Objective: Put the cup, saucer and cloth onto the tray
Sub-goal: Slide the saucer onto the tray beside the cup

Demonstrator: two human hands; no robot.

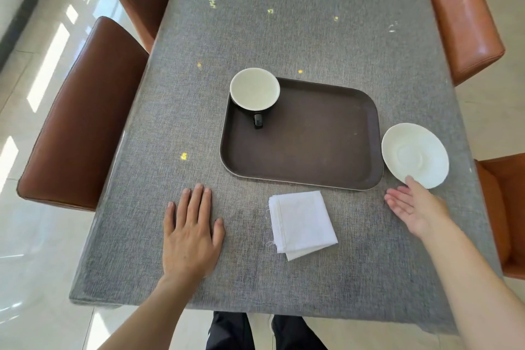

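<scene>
Both hands are over the table and neither has a firm grasp on anything: the left hand (pixel 191 231) lies flat, palm down, fingers spread on the grey woven tablecloth (pixel 284 23), likely just resting or steadying the person, while the right hand (pixel 412 207) is loosened, palm turned up and fingers extended, its thumb touching the near rim of the white saucer (pixel 415 155). That posture reads as the start of a lift, fingers about to slide under the rim, though whether they are already beneath it cannot be told. The saucer sits on the cloth just ahead of the right hand and just beside the right edge of the dark brown tray (pixel 302 136), so it needs only a short move leftward. The dark cup (pixel 254 94), pale inside and with its handle pointing back toward the person, stands in the tray's far left corner, ahead of the left hand, which leaves most of the tray bare for the rest. Between the hands, nearer the right one and just short of the tray's near edge, the folded white cloth (pixel 302 223) lies off the tray. Small yellow specks dot the tablecloth. Brown leather chairs (pixel 82 113) stand beyond the left hand, orange-brown ones (pixel 466 23) past the right, over a glossy pale tiled floor (pixel 39 65) catching window light.
</scene>
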